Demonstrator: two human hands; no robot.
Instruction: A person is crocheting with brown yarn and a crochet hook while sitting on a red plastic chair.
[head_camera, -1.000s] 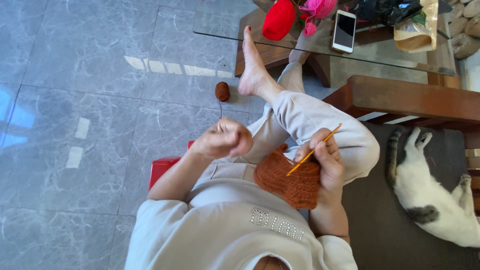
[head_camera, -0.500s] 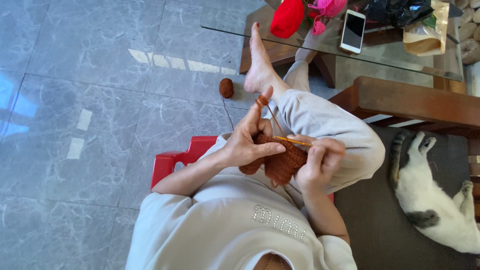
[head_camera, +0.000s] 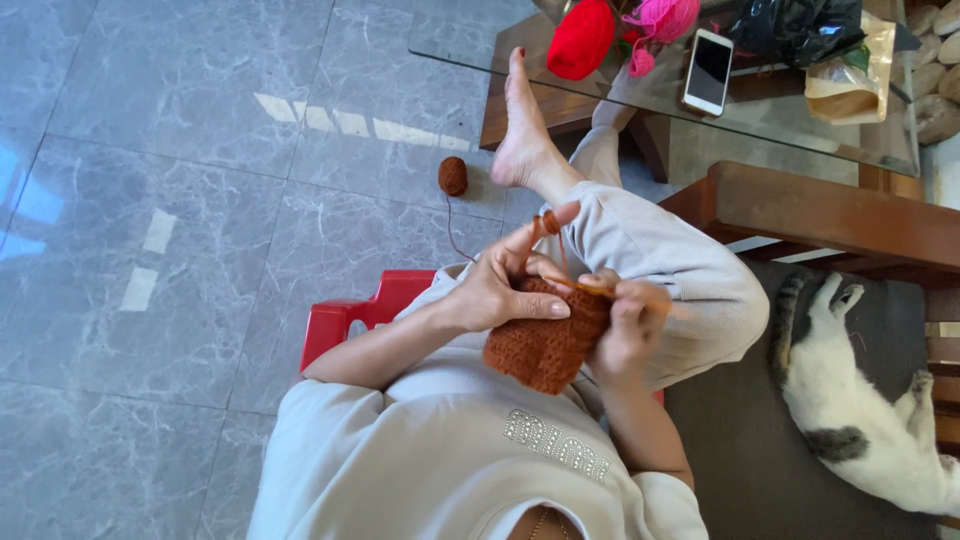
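Since half a second ago, the left hand (head_camera: 497, 290) has been brought over the rust-brown knitted piece (head_camera: 545, 345), its forefinger now raised with the yarn strand (head_camera: 553, 240) looped over it and the thumb laid flat on the fabric. The right hand (head_camera: 628, 325) is seen curled, fingers (head_camera: 630, 300) pinched around the wooden needle (head_camera: 600, 290). The work is held in front of the chest, above the bent knee. Farther off, the yarn ball (head_camera: 453, 176) lies on the floor beside the foot. Stitches could probably be dropped if the strand were tugged, for instance by the cat (head_camera: 860, 410) lying near.
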